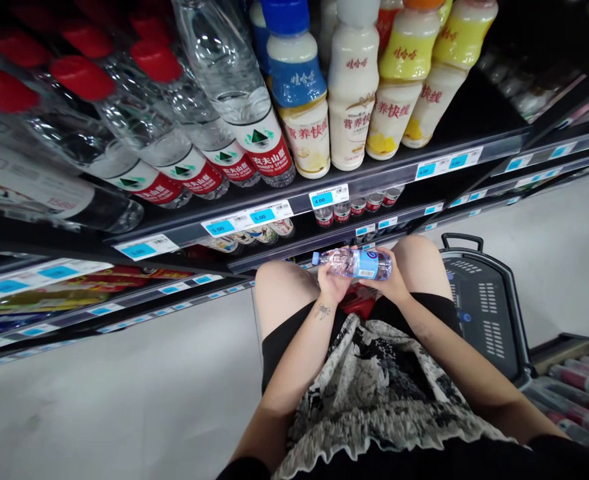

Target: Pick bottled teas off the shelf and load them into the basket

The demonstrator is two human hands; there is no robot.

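A small clear water bottle (347, 263) with a blue cap and a blue label lies sideways between my hands, just above my lap. My left hand (333, 283) is closed around its cap end, on the left. At its base end, on the right, my right hand (388, 277) grips it. The label, with a barcode, faces up, and some of my fingers are hidden behind the bottle. Right in front of the bottle is a lower shelf with several small red-labelled water bottles (342, 212).
Large red-capped water bottles (269, 150) and milk drink bottles (352, 100) fill the upper shelf. Price tags (328, 197) line its edge. A dark plastic item with a handle (489, 313) stands on the floor at right, near packed bottles (574, 400).
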